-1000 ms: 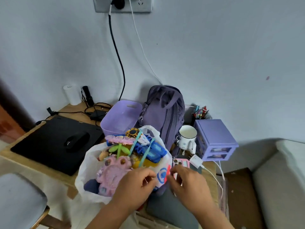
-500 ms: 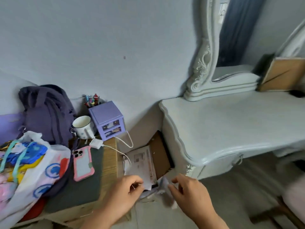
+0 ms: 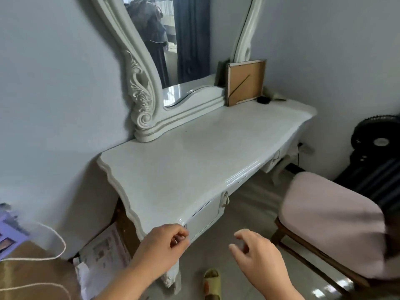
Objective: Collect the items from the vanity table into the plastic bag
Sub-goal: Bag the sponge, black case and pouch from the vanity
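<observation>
Both hands hover low centre, left hand (image 3: 161,245) loosely curled, right hand (image 3: 257,254) relaxed open, both holding nothing; remaining small dark item (image 3: 263,100) sits far upper right on vanity table (image 3: 194,161), nearer the right hand; bag out of view.

The left hand (image 3: 165,243) is smeared by motion, so whether its curled fingertips pinch anything cannot be told. It hides part of the desk (image 3: 194,161) front edge. Far back on the desk, right of the picture frame (image 3: 245,82), a small dark thing (image 3: 263,100) is too small to identify. Left of the desk, a purple box (image 3: 9,231) is blurred and cut by the picture's edge. The mirror (image 3: 173,40) top is cropped.
</observation>
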